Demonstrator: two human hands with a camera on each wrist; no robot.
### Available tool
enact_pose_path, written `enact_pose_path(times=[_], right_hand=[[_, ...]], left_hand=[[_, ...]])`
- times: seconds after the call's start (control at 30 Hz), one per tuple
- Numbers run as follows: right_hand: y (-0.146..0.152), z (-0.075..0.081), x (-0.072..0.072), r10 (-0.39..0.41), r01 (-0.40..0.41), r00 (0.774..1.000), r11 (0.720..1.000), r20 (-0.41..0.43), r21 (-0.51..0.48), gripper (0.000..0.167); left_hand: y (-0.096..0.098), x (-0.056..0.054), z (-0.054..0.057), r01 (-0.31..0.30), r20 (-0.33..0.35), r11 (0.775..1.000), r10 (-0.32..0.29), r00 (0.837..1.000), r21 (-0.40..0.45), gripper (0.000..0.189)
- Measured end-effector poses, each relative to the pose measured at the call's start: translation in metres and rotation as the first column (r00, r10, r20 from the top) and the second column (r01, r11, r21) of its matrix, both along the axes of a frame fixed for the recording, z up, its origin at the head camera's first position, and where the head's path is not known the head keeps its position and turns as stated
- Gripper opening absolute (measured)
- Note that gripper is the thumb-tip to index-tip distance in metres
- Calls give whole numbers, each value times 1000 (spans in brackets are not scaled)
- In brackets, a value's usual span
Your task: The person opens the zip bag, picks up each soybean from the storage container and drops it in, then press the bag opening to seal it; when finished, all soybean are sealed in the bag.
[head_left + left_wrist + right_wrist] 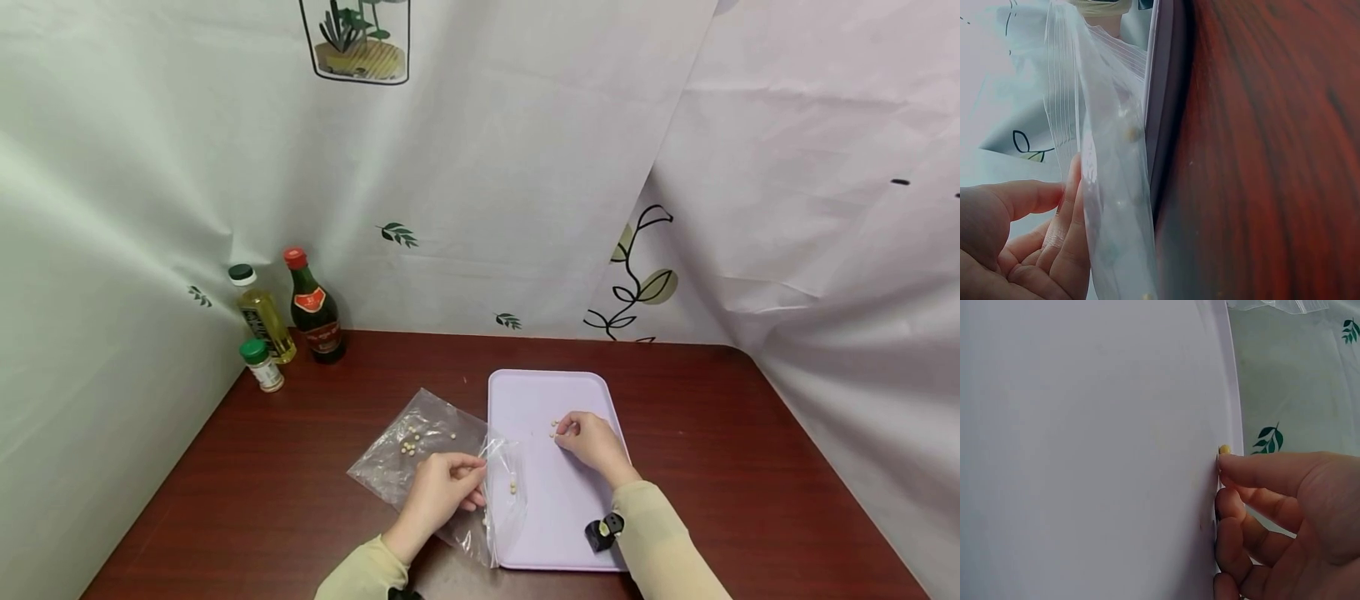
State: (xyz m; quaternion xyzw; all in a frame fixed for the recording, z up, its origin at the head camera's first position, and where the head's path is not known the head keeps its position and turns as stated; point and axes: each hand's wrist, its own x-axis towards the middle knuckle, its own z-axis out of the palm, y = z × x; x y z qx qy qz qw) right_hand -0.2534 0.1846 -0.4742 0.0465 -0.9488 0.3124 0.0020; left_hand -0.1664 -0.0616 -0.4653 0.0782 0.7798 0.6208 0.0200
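Note:
My left hand pinches the open edge of a clear zip plastic bag between thumb and fingers. The bag lies flat on the table, its mouth overlapping the left side of a pale lilac tray. Several small yellowish beans sit inside it, and a couple more show near its mouth. Over the tray, my right hand has its thumb and fingertips brought together, touching the surface. A bean shows right beside the thumb tip. Whether one is between the fingertips is hidden.
At the back left of the dark red table stand an oil bottle, a dark green bottle with a red cap and a small green-capped jar. A printed white cloth hangs behind the table.

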Motion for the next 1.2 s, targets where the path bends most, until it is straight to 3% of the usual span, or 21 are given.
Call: enact_pose_path(times=[0.37,0.77,1.07,1.2], right_hand=[[-9,4,13,15,-11,1000,987,24,-157,6],[-23,24,33,94,-107,991,983,-91,-152,10],[-34,33,49,288,-312,942,940,-169,-138,8],[-40,34,53,345,-366,922,924,-177,-106,10]], left_hand=[[0,1,-1,-6,3,1000,6,1000,6,23],[-1,0,-2,-13,1,1000,13,1000,13,25],[0,-1,2,-10,3,1000,10,1000,-5,24],[1,-1,2,-3,-2,1000,3,1000,-18,23]])
